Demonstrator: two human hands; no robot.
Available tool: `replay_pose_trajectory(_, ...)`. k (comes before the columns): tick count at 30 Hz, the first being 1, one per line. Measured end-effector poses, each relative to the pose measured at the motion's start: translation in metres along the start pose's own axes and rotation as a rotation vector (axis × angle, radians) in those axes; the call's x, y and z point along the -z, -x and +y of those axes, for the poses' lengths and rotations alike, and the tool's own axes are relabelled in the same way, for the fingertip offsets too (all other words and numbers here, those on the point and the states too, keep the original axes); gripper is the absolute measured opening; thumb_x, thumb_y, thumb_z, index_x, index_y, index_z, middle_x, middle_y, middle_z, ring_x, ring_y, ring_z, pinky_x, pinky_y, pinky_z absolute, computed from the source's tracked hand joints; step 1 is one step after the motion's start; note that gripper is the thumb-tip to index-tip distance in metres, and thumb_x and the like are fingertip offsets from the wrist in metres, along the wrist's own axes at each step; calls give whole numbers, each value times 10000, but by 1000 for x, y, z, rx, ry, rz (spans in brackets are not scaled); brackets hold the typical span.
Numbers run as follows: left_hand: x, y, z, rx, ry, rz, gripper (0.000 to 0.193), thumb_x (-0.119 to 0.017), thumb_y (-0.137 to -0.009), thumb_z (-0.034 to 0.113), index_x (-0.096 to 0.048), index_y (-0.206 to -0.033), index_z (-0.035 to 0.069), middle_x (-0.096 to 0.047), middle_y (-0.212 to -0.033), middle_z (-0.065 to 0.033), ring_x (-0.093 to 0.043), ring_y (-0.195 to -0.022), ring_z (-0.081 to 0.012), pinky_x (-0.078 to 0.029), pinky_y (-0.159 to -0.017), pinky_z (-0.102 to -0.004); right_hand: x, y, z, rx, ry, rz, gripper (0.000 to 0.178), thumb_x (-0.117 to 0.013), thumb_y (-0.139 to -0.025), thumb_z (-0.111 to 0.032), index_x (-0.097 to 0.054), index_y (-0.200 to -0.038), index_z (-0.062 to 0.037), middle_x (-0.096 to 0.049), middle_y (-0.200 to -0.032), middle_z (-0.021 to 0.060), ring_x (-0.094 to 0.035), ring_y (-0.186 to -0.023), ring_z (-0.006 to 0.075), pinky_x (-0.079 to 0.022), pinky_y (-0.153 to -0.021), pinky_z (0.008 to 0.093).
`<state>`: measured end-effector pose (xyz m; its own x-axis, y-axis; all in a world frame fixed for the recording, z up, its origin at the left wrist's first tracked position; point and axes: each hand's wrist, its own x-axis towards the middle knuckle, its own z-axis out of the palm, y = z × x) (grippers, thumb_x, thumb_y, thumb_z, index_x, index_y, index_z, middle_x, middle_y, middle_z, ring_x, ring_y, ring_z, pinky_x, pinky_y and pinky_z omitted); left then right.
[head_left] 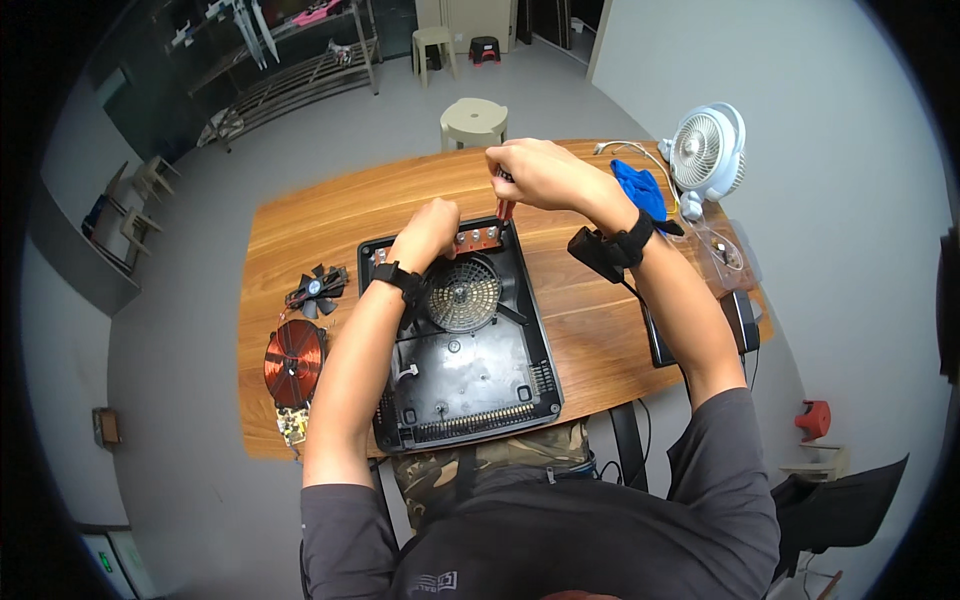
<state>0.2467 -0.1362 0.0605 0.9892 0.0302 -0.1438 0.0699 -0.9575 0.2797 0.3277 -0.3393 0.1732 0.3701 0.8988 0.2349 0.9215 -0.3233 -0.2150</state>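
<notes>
An open black plastic induction cooker housing (470,375) lies on the wooden table in front of me. Along its far end runs a narrow brown circuit board (480,239) with several round silvery parts. My right hand (535,172) is wrapped round the red handle of a screwdriver (505,211), held upright with its tip down at the board's right end. Curled fingers of my left hand (429,232) press on the middle of the same board and cover part of it. A round vent grille (463,293) is moulded into the housing floor, just nearer than the board.
Left of the housing lie a black fan (317,290), a copper coil (294,362) and a small circuit board (292,424). At the right stand a pale blue desk fan (706,152), a blue cloth (640,186) and a black device (741,322). A stool (474,121) stands beyond the table.
</notes>
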Motion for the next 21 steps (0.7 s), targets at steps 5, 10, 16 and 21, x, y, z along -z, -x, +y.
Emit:
replay_pose_trajectory(5,11,8,15,60,77,-28,312,-894,-565,-32,-735,-833,-47,-718,-871,-251,-727,-896,-375,-582,-767,-435,18,-2,-1,25,-47,-236,200,-687,-863,-244,-697,-947,-63,-661,-1000,131,-636,-1018,318,-509,-869,405)
replay_pose_trajectory(10,4,0,4,32,21,-27,341,-905,-568,-7,-744,-867,-33,-721,-901,-251,-724,-910,-377,-585,-778,-436,5,-14,-5,-136,-18,-142,286,-568,-962,-299,-701,-886,-58,-665,-1021,150,-633,-1024,357,-501,-873,433)
replay_pose_trajectory(16,0,-8,-3,-20,13,-35,365,-903,-585,22,-759,-920,-8,-737,-896,-215,-732,-855,-335,-572,-755,-400,-6,-13,-2,-13,-57,10,223,-542,-912,-222,-669,-897,-39,-670,-974,160,-648,-957,363,-509,-848,457)
replay_pose_trajectory(21,-3,-5,-3,35,-29,-32,354,-895,-593,16,-754,-916,-23,-737,-870,-218,-738,-838,-311,-574,-734,-388,20,-12,-25,-256,182,-216,270,-596,-872,-260,-719,-994,-53,-733,-985,187,-699,-967,374,-551,-852,479)
